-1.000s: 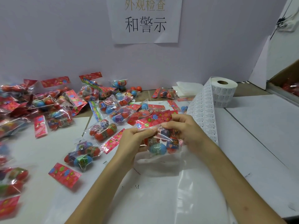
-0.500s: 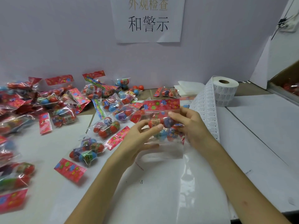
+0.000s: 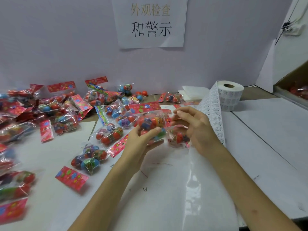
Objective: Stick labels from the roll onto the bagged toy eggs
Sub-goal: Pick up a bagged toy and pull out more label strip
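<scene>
White table [image 3: 266, 130]: egg bags [image 3: 90, 157], label roll [image 3: 230, 95].

Wall sign [image 3: 150, 22], white sheet: top line "外观检查" in pale gold, 2nd line "和警示" in big black chars. Label roll [image 3: 230, 95] & its loose strip [image 3: 215, 117]: rows of tiny print, too small to read. Bench sheet [image 3: 166, 205]: faint small print, illegible.

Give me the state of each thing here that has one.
Held bag, lifted off the table.
Left hand, gripping that bag.
Right hand, fingers curled at the bag's right end; grip unclear.
Label roll, standing on end, strip unrolled towards the person.
Other bags, lying scattered on the table.
</scene>
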Action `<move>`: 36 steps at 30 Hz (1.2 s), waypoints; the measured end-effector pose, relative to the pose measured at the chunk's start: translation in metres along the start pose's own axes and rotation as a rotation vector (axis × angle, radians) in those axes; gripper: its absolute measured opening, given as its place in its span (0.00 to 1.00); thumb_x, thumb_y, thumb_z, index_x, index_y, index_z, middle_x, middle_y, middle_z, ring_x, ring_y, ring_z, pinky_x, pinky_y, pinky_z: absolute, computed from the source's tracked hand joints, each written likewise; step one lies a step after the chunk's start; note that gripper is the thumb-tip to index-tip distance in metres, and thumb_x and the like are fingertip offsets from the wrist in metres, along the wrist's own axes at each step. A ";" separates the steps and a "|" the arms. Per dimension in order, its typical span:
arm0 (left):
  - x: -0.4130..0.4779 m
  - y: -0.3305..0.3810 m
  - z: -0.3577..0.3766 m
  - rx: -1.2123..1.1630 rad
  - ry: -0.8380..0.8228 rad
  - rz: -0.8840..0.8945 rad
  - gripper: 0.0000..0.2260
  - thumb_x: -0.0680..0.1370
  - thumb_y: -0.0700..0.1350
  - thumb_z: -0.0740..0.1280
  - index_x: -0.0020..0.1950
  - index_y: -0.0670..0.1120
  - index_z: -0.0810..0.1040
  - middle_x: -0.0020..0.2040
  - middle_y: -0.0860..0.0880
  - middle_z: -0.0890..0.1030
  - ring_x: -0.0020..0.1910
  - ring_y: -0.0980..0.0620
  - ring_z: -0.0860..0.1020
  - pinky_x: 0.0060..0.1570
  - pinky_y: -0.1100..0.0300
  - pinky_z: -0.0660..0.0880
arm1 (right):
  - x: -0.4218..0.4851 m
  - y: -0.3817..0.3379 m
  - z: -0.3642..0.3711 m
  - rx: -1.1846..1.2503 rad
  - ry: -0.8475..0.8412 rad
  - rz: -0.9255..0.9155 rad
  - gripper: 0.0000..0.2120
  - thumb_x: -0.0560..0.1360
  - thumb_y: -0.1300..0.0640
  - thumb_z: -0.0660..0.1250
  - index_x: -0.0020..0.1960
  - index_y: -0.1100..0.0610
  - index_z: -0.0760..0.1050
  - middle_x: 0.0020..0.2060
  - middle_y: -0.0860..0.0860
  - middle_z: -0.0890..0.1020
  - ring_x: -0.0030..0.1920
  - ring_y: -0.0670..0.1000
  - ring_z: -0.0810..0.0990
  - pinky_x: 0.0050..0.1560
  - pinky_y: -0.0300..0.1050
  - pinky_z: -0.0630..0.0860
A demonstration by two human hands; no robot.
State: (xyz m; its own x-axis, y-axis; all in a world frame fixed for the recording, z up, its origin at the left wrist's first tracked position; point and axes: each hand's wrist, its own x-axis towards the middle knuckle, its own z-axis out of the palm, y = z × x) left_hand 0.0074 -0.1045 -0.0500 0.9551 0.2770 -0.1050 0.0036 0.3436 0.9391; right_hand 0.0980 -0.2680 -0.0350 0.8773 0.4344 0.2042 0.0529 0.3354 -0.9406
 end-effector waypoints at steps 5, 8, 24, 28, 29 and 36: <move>0.000 0.004 0.001 -0.093 -0.110 -0.068 0.23 0.70 0.42 0.76 0.64 0.41 0.78 0.56 0.43 0.87 0.56 0.44 0.86 0.48 0.51 0.84 | 0.000 0.004 -0.001 -0.270 0.065 0.056 0.04 0.77 0.53 0.72 0.51 0.52 0.82 0.42 0.47 0.84 0.40 0.48 0.83 0.39 0.42 0.79; -0.001 0.004 0.002 -0.040 -0.080 -0.078 0.25 0.68 0.42 0.77 0.63 0.40 0.78 0.54 0.42 0.87 0.53 0.43 0.86 0.46 0.52 0.84 | 0.000 0.008 0.003 -0.303 0.020 0.122 0.08 0.77 0.49 0.72 0.54 0.51 0.82 0.43 0.46 0.85 0.43 0.46 0.83 0.41 0.42 0.79; 0.005 -0.001 0.000 0.255 -0.023 -0.118 0.21 0.71 0.34 0.77 0.61 0.47 0.78 0.55 0.43 0.84 0.54 0.42 0.84 0.40 0.57 0.83 | -0.007 0.011 0.010 -0.380 -0.049 0.156 0.03 0.74 0.57 0.76 0.46 0.55 0.85 0.42 0.57 0.86 0.48 0.58 0.86 0.55 0.59 0.81; 0.005 -0.001 -0.001 0.266 -0.013 -0.125 0.19 0.71 0.33 0.77 0.58 0.46 0.79 0.51 0.43 0.85 0.51 0.42 0.86 0.39 0.55 0.83 | -0.007 0.011 0.011 -0.391 -0.068 0.149 0.02 0.72 0.60 0.77 0.45 0.57 0.85 0.39 0.56 0.86 0.42 0.53 0.84 0.47 0.49 0.82; 0.004 -0.002 -0.001 0.250 -0.008 -0.126 0.18 0.71 0.33 0.77 0.57 0.45 0.79 0.51 0.42 0.85 0.49 0.43 0.86 0.39 0.54 0.83 | -0.008 0.009 0.011 -0.373 -0.071 0.161 0.01 0.73 0.60 0.77 0.43 0.56 0.85 0.37 0.54 0.86 0.41 0.52 0.84 0.46 0.48 0.82; -0.003 -0.002 0.009 0.248 -0.085 -0.072 0.19 0.70 0.50 0.78 0.57 0.43 0.82 0.50 0.43 0.88 0.48 0.44 0.87 0.44 0.51 0.85 | -0.002 0.005 0.002 -0.245 0.042 0.191 0.05 0.72 0.62 0.76 0.39 0.62 0.82 0.37 0.61 0.82 0.38 0.59 0.81 0.38 0.47 0.78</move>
State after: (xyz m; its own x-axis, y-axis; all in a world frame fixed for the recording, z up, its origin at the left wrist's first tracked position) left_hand 0.0068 -0.1138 -0.0485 0.9712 0.1797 -0.1567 0.1351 0.1268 0.9827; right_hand 0.0951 -0.2652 -0.0397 0.9012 0.4334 0.0113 -0.0056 0.0377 -0.9993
